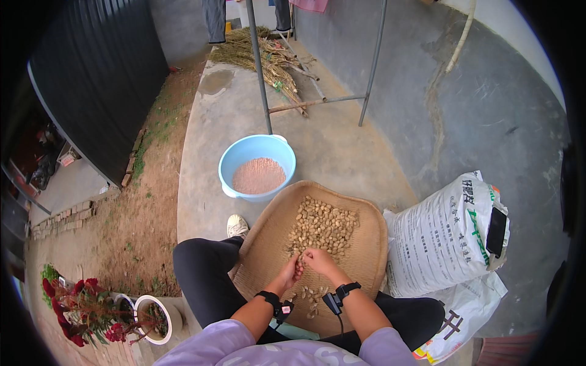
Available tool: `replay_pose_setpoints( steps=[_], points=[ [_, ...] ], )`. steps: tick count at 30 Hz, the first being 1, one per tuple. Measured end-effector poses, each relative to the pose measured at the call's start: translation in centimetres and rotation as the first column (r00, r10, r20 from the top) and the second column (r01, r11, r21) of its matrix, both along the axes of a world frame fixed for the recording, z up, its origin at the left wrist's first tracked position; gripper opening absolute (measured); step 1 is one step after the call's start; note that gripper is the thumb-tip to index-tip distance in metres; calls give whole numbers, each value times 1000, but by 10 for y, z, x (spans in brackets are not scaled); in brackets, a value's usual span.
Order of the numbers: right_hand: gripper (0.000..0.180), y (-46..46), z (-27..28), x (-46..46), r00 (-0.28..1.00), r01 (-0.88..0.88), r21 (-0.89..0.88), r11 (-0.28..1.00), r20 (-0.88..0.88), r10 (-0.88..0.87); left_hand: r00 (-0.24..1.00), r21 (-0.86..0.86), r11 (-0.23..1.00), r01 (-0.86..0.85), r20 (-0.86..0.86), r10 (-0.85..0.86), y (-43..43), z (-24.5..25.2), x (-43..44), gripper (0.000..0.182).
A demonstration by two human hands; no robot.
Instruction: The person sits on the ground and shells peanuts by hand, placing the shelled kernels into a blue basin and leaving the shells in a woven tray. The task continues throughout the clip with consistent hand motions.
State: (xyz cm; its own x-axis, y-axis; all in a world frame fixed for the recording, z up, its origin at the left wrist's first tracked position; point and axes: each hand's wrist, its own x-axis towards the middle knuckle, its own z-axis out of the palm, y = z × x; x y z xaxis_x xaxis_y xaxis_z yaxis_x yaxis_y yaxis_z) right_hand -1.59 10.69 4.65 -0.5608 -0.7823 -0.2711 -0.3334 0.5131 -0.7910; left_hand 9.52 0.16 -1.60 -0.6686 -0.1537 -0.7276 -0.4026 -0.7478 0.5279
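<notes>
A shallow woven basket (pixel 261 265) rests across my lap. Unshelled peanuts (pixel 325 224) are heaped in its far half, and a few loose shells or pods (pixel 312 299) lie nearer me. My left hand (pixel 290 271) and my right hand (pixel 319 261) meet at the near edge of the heap, fingertips together. Something small seems pinched between them, likely a peanut, but the fingers mostly hide it. Beyond the basket, a light blue plastic basin (pixel 223 167) holds pinkish shelled kernels (pixel 259 176).
A full white woven sack (pixel 430 242) with a black phone (pixel 496 232) on it stands at the right, another sack (pixel 471 311) below. Potted red flowers (pixel 78 306) are at lower left. A metal frame (pixel 316 104) and dry stalks (pixel 270 59) lie farther off.
</notes>
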Motion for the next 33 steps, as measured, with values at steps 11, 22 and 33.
replay_pose_setpoints(
  steps=[11, 22, 33],
  points=[
    [17, 38, -80, 15, 486, 215, 79, 974, 856, -176, 820, -436, 697, 570, 239, -521, 7, -14, 16, 63],
    [13, 12, -63, 25, 1000, -29, 310, 950, 7, 29, 961, -417, 909, 6, 254, 110, -8, -68, 20, 42],
    [14, -43, -86, 51, 939, 59, 129, 990, -344, -11, 949, -319, 946, 51, 310, 53, 6, -73, 19, 28]
  ],
)
